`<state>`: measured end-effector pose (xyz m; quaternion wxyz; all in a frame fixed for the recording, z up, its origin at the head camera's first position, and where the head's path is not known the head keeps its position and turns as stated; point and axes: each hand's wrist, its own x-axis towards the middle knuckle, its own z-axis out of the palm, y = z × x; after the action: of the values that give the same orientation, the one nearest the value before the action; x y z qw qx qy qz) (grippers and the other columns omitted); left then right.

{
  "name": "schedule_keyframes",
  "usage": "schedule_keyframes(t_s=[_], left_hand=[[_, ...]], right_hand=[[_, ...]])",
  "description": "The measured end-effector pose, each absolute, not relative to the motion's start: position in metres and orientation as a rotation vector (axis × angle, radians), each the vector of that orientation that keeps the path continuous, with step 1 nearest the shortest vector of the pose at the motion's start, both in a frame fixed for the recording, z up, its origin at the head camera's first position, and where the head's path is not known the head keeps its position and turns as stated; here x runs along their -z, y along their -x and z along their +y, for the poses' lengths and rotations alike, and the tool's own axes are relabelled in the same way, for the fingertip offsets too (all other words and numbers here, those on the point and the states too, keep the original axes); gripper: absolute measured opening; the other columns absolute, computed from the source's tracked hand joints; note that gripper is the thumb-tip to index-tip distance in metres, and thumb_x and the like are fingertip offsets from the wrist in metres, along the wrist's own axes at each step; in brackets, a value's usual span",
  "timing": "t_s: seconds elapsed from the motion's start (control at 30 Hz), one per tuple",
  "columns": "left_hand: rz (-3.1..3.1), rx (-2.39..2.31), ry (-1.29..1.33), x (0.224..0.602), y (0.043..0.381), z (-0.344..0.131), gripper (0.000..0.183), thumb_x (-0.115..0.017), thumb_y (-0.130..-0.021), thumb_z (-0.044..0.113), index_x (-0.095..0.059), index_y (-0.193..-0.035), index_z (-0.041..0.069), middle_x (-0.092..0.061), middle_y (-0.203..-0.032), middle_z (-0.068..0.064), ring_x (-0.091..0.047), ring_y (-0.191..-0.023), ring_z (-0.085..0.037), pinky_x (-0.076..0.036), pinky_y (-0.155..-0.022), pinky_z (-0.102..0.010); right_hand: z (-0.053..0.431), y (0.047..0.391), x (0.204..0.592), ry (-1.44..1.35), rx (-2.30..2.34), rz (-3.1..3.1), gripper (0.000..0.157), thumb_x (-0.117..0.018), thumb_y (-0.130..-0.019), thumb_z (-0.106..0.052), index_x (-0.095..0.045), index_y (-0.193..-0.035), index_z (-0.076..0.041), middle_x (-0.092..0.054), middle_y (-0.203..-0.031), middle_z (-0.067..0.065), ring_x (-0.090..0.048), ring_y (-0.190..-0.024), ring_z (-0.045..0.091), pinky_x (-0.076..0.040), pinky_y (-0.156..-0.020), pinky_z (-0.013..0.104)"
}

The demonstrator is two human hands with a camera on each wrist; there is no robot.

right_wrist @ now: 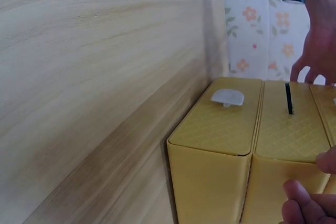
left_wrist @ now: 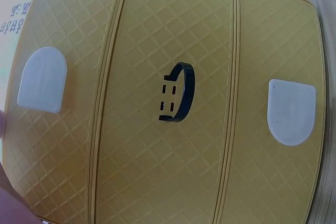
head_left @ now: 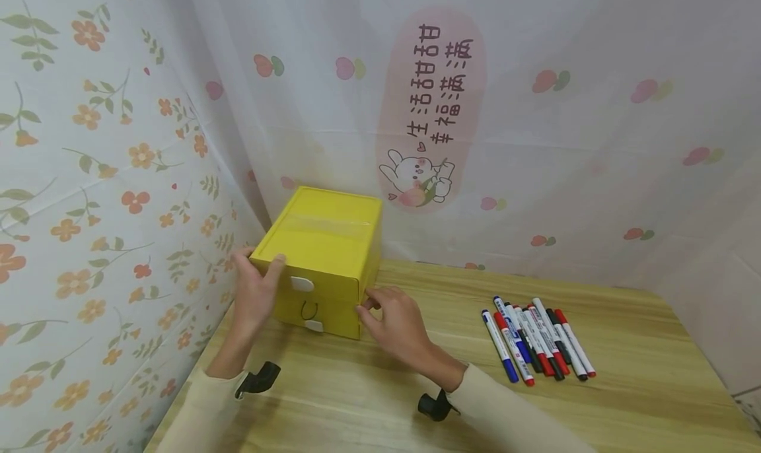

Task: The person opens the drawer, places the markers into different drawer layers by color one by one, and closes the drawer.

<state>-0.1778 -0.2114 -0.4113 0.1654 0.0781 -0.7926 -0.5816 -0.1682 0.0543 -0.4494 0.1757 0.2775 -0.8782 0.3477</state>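
Observation:
A yellow three-tier box (head_left: pixel 321 232) stands on the table, its patterned front towards me. White tabs sit on its top and bottom tiers, and a thin black handle (left_wrist: pixel 186 93) is on the middle tier. My left hand (head_left: pixel 255 288) grips the upper left front corner, thumb near the top edge and fingers round the left side. At the right front edge, my right hand (head_left: pixel 398 321) has its thumb by the middle tier's edge and its curled fingers beside the side wall (right_wrist: pixel 210 182). Part of the left hand's grip is hidden behind the box.
Several markers (head_left: pixel 538 341) with blue, red and black caps lie in a loose group on the wooden table (head_left: pixel 357 393), right of the box. A floral curtain (head_left: pixel 107 175) hangs close on the left, and a printed white curtain (head_left: pixel 535 142) hangs behind.

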Motion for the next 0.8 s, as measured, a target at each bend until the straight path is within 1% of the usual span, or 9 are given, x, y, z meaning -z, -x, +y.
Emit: schedule_keyframes(t_s=[0.1, 0.23, 0.3, 0.57, 0.7, 0.8], left_hand=[[-2.259, 1.677, -0.198, 0.411, 0.178, -0.206, 0.063, -0.061, -0.107, 0.035, -0.028, -0.147, 0.000, -0.045, -0.143, -0.032, -0.052, -0.124, -0.042, -0.043, -0.110, -0.059], [-2.256, 1.712, -0.161, 0.411, 0.178, -0.199, 0.064, -0.061, -0.108, 0.035, -0.027, -0.150, 0.000, -0.043, -0.148, -0.031, -0.052, -0.128, -0.042, -0.042, -0.113, -0.060], [-2.268, 1.716, -0.159, 0.411, 0.178, -0.195, 0.065, -0.062, -0.108, 0.036, -0.027, -0.151, 0.001, -0.044, -0.148, -0.031, -0.052, -0.129, -0.042, -0.042, -0.114, -0.060], [-2.297, 1.689, -0.128, 0.415, 0.178, -0.183, 0.070, -0.065, -0.108, 0.037, -0.029, -0.156, 0.001, -0.044, -0.151, -0.029, -0.051, -0.134, -0.041, -0.041, -0.117, -0.061], [-2.274, 1.705, -0.076, 0.416, 0.178, -0.177, 0.067, -0.068, -0.109, 0.034, -0.031, -0.154, 0.000, -0.043, -0.152, -0.027, -0.049, -0.137, -0.040, -0.039, -0.119, -0.060], [-2.255, 1.733, -0.048, 0.416, 0.178, -0.172, 0.065, -0.070, -0.108, 0.032, -0.032, -0.151, -0.001, -0.043, -0.151, -0.026, -0.050, -0.137, -0.039, -0.040, -0.120, -0.059]], right_hand=[[0.060, 0.167, 0.449, -0.776, -0.968, -2.483, 0.015, -0.081, -0.100, -0.013, -0.081, -0.108, 0.000, -0.077, -0.086, -0.001, -0.073, -0.093, 0.026, -0.061, -0.077, 0.044], [0.068, 0.165, 0.448, -0.766, -0.962, -2.499, 0.022, -0.081, -0.099, -0.013, -0.081, -0.115, 0.003, -0.079, -0.089, 0.001, -0.075, -0.099, 0.030, -0.063, -0.083, 0.048], [0.072, 0.165, 0.447, -0.767, -0.952, -2.507, 0.024, -0.082, -0.099, -0.013, -0.081, -0.116, 0.004, -0.079, -0.089, 0.002, -0.075, -0.099, 0.030, -0.063, -0.084, 0.049], [0.088, 0.164, 0.447, -0.763, -0.908, -2.501, 0.025, -0.083, -0.098, -0.011, -0.081, -0.117, 0.005, -0.079, -0.090, 0.004, -0.075, -0.092, 0.027, -0.063, -0.082, 0.049], [0.097, 0.163, 0.447, -0.753, -0.899, -2.499, 0.023, -0.082, -0.098, -0.010, -0.081, -0.117, 0.004, -0.079, -0.090, 0.004, -0.074, -0.090, 0.026, -0.062, -0.079, 0.049], [0.103, 0.162, 0.448, -0.750, -0.885, -2.494, 0.020, -0.082, -0.098, -0.011, -0.081, -0.113, 0.002, -0.078, -0.089, 0.003, -0.074, -0.089, 0.026, -0.062, -0.077, 0.048]])
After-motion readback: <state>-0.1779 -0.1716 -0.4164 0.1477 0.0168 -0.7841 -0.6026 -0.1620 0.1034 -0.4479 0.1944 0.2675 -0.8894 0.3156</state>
